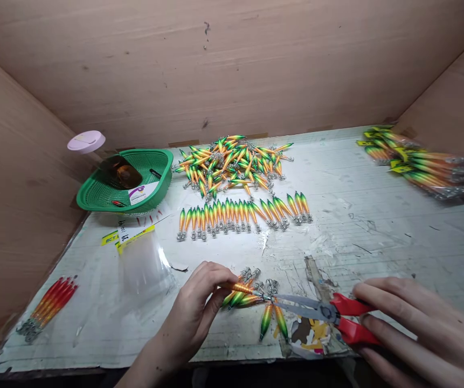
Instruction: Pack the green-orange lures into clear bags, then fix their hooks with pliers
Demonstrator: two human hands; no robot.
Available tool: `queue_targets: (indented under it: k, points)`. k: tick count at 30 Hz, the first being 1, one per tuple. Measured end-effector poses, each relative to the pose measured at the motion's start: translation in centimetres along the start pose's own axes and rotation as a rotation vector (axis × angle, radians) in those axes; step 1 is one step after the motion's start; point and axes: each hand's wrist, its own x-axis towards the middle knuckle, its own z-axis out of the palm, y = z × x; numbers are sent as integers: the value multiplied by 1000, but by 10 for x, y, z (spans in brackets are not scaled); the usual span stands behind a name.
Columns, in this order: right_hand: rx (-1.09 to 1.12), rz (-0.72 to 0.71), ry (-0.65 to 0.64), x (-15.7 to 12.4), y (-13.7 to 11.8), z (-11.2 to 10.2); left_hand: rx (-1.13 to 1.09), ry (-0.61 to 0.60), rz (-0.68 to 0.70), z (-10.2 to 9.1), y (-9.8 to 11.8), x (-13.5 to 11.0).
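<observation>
My left hand [201, 307] pinches a green-orange fishing lure [243, 288] near the front of the table, its hook end pointing right. My right hand [409, 323] grips red-handled long-nose pliers [329, 312]. The tips of the pliers meet the hook end of the held lure; whether they clamp it I cannot tell. Several similar lures [271, 319] lie just below and behind the tips, with their hooks toward the back. A row of lures [232, 213] stretches across the middle of the table, and a heaped pile of lures [232, 164] lies behind it.
A green plastic basket [163, 161] at the back left holds a cup with a pink lid [86, 141]. Clear plastic bags [145, 269] lie in front of it. Red-yellow lures [54, 302] sit at the far left, packed lures [437, 167] at the right. Cardboard walls [232, 70] enclose the table.
</observation>
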Motion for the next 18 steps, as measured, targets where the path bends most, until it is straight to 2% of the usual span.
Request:
queue_targets:
  k: [6,11,16,18]
  points:
    - [8,-14,-12,-1,-1,1,163,-9,112,0,-2,0]
    - [-17,-19,-27,-3,2,4,181,-23,125,1,-7,-4]
    - [-44,-218,-33,-1,12,3,126,-44,121,0,-10,-6]
    - [-58,-236,-37,0,12,2,106,-49,117,2,-6,-6]
